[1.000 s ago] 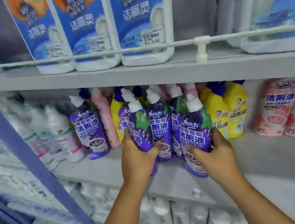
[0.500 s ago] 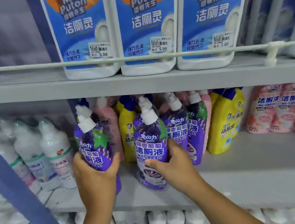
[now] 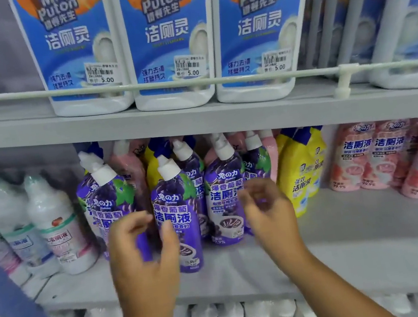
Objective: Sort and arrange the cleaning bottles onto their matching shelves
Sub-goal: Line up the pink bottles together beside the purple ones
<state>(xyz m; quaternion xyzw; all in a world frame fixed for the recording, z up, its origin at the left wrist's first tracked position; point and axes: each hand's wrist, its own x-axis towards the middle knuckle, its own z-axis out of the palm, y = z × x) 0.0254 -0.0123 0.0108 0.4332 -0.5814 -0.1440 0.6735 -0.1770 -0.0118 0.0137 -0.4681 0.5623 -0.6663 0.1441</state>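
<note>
Several purple cleaning bottles with white caps stand grouped on the middle shelf (image 3: 373, 229). My left hand (image 3: 140, 254) hovers in front of the leftmost purple bottle (image 3: 106, 199), fingers loosely curled, thumb beside the front purple bottle (image 3: 177, 216); it grips neither. My right hand (image 3: 269, 211), blurred by motion, hangs with relaxed curled fingers just right of another purple bottle (image 3: 224, 199) and holds nothing. Pink and yellow bottles stand mixed in behind the purple ones.
Yellow bottles (image 3: 301, 172) and pink bottles (image 3: 379, 156) stand to the right, white shrink-wrapped bottles (image 3: 55, 223) to the left. Large blue-labelled jugs (image 3: 167, 43) fill the upper shelf behind a white rail (image 3: 244, 76). White bottles sit below. A blue upright (image 3: 12, 298) crosses the lower left.
Both hands have let go of the purple bottles they held; the two bottles now stand on the shelf. The hands have drawn slightly back, and the view has moved closer.
</note>
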